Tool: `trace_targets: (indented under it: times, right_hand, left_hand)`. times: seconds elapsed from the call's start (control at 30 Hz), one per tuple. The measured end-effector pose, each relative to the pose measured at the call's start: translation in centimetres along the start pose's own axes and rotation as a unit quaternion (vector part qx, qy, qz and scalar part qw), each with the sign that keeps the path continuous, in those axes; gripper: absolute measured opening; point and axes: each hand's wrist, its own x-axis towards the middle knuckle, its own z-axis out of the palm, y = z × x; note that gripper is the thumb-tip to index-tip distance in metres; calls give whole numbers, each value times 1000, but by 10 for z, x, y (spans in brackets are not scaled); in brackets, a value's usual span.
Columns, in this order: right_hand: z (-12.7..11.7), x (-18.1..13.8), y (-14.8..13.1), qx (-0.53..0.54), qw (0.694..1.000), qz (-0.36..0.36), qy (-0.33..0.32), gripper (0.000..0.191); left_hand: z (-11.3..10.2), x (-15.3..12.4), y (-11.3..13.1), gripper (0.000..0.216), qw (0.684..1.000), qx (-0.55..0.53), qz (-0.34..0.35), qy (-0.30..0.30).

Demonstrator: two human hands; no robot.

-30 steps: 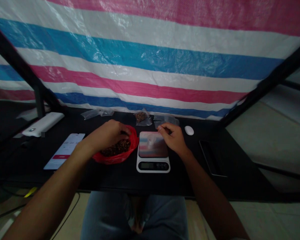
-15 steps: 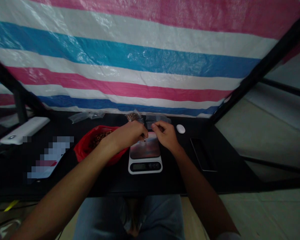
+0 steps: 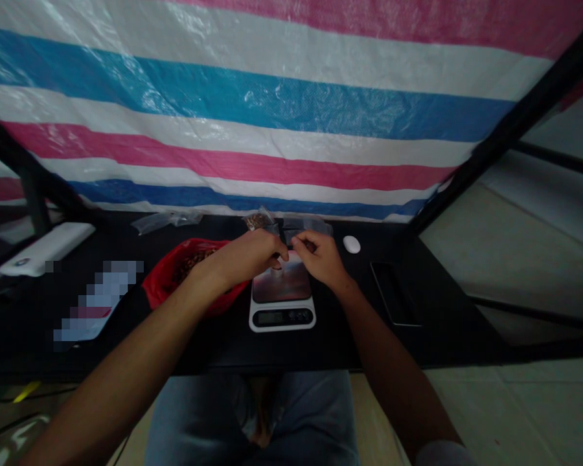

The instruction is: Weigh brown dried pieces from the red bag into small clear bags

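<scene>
My left hand (image 3: 261,251) is over the left part of a white kitchen scale (image 3: 282,318) with a shiny metal plate, its fingers bent downward and closed. Whatever lies between those fingertips is too small and dark to name. Beside the plate's upper right corner, my right hand (image 3: 320,255) is closed in a pinch; a dark brown bit shows at its curled fingers, but its kind is unclear. Under my left forearm and wrist, a red plastic bag (image 3: 158,288) stands open, with many small brown pieces (image 3: 192,262) inside, partly hidden.
Behind the hands lie a small clear bag of brown pieces (image 3: 256,221) and flat clear bags (image 3: 315,224). Another clear bag (image 3: 168,221) is farther left. A white oval object (image 3: 352,244) and a black phone (image 3: 393,294) lie right. A white device (image 3: 48,249) stands left.
The fingers of my left hand have shifted slightly over the scale plate, with the index finger now more apart. My right hand stays nearly in place. The whole view has tilted a little.
</scene>
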Motion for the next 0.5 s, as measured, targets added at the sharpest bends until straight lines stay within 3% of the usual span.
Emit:
trace_targets:
  times: [0.5]
  right_hand:
    - [2, -1, 5, 41, 999, 17, 11, 20]
  left_hand:
    - [-2, -4, 2, 23, 998, -33, 56, -16]
